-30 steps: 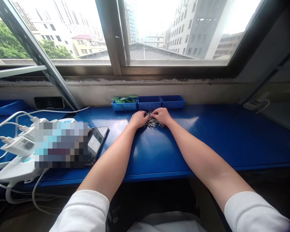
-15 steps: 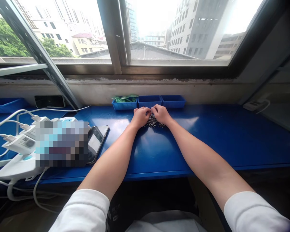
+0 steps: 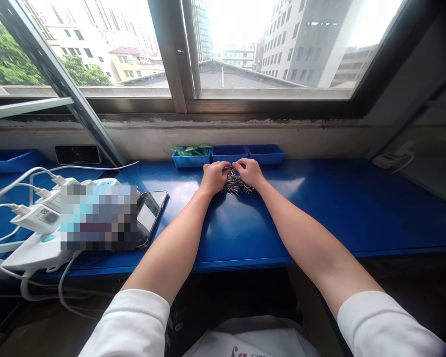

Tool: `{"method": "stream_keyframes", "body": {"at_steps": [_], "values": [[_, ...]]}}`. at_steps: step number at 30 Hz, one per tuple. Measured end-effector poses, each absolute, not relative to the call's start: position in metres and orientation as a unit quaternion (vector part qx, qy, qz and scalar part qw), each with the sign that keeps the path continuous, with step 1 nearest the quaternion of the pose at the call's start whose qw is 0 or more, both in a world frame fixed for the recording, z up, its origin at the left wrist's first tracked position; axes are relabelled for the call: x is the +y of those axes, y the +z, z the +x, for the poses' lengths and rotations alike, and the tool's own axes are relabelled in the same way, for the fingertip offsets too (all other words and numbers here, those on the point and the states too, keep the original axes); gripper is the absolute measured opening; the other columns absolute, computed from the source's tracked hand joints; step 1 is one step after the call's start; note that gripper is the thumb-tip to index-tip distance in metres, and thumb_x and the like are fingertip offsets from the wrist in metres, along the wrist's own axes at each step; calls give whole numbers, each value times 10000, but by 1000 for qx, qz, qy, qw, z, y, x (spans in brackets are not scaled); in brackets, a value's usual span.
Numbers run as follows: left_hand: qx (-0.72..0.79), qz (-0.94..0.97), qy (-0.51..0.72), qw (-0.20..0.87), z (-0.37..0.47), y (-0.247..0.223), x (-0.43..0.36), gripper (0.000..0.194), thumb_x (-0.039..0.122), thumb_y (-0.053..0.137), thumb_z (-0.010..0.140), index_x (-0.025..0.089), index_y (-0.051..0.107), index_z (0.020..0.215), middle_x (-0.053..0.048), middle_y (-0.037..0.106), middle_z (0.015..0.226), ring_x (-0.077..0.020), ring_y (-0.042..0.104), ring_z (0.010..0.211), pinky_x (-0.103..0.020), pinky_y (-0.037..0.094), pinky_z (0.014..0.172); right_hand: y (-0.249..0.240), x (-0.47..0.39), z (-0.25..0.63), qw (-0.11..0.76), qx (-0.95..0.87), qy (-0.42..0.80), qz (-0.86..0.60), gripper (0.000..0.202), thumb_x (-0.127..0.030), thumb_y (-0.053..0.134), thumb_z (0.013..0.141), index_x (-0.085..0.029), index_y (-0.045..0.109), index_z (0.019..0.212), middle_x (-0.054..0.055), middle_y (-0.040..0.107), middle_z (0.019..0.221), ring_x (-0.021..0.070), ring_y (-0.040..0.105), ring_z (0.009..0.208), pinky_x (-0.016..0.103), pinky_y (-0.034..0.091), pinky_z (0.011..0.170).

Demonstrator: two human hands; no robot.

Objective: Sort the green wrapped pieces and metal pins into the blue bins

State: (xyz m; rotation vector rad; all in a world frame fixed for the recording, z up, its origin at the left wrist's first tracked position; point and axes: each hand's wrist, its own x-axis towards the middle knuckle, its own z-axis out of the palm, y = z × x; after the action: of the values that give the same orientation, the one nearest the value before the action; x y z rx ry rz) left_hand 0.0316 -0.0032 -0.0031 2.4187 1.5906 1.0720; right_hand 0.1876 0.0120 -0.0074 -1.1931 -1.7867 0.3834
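A pile of small, slender, shiny metal pieces (image 3: 237, 184) lies on the blue tabletop in front of me; their exact kind is too small to tell. Above its far side, my left hand (image 3: 214, 176) is closed in a pinch, its fingertips turned inward. My right hand (image 3: 248, 171) is pinched as well, and the tips of both hands nearly meet. A small dark metal piece seems to be between the fingertips, mostly hidden by the fingers. Just behind the hands stand the blue bins.
The left blue bin (image 3: 191, 157) holds green plastic packets; beside it are a middle bin (image 3: 229, 153) and a right bin (image 3: 265, 154). At left lie a phone (image 3: 152, 218), a white power strip (image 3: 29, 255) with chargers and cables, and a blurred patch. A metal post (image 3: 92, 131) rises behind them.
Both hands have shifted slightly, and more of the metal pile shows between them. The fingertips remain pinched close together. The camera view has moved a little.
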Motion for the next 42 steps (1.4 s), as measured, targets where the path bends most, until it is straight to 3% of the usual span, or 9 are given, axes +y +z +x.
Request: {"method": "stream_keyframes", "body": {"at_steps": [5,11,17,20,24,29,35,38,42], "values": [[525,776,350,33,33,-2,-5,269,229,425,885,224,643,1042,-31,709,993,-189,623,977,-315,362,934,-11,15,188,486,-715,194,-463,271,-385,554,797,-165,710,774,29,698,738,162,624,715,268,469,711],[537,765,354,43,31,-2,-5,255,255,421,887,227,643,1010,-27,713,959,-184,631,936,-295,400,907,-12,15,188,541,-656,300,-432,303,-389,650,723,-185,725,935,37,730,905,204,667,879,314,513,812],[536,767,351,39,31,-4,-2,258,284,428,888,229,650,1007,-30,711,945,-190,629,923,-308,402,917,-11,14,189,539,-651,322,-427,278,-403,664,705,-186,741,861,34,734,883,212,670,885,322,514,836],[536,759,368,27,31,-6,0,290,327,464,874,212,618,1092,-48,682,1070,-206,593,1035,-316,387,954,-10,17,192,535,-653,284,-455,305,-403,610,752,-186,732,929,42,723,957,213,651,945,330,490,885],[571,741,352,24,31,-8,2,361,328,485,852,175,573,1168,-77,624,1191,-227,534,1140,-330,378,981,-4,20,202,491,-645,127,-572,414,-374,501,822,-191,635,1168,73,657,1140,234,540,1122,393,394,999],[595,740,313,28,30,-12,4,339,313,479,839,196,585,1140,-74,620,1179,-233,532,1135,-341,383,975,-6,24,216,402,-620,-12,-674,622,-379,504,793,-199,399,1379,104,425,1414,337,353,1188,566,328,954],[597,752,276,36,29,-17,10,336,348,477,834,192,619,1095,-101,629,1142,-272,554,1096,-388,404,941,-19,35,226,327,-616,2,-717,683,-431,548,754,-191,383,1373,117,276,1491,388,298,1180,607,308,918],[584,766,264,42,28,-19,12,366,372,459,844,181,625,1108,-107,628,1161,-275,555,1101,-374,403,947,-19,34,223,341,-625,-8,-702,657,-476,536,770,-203,404,1353,136,227,1501,384,298,1192,600,318,919],[561,792,237,49,28,-20,12,384,395,429,860,178,635,1101,-103,635,1166,-256,561,1094,-322,414,930,-16,25,208,358,-679,-18,-641,505,-429,501,814,-199,515,1263,139,405,1380,330,351,1188,510,346,959]]}}
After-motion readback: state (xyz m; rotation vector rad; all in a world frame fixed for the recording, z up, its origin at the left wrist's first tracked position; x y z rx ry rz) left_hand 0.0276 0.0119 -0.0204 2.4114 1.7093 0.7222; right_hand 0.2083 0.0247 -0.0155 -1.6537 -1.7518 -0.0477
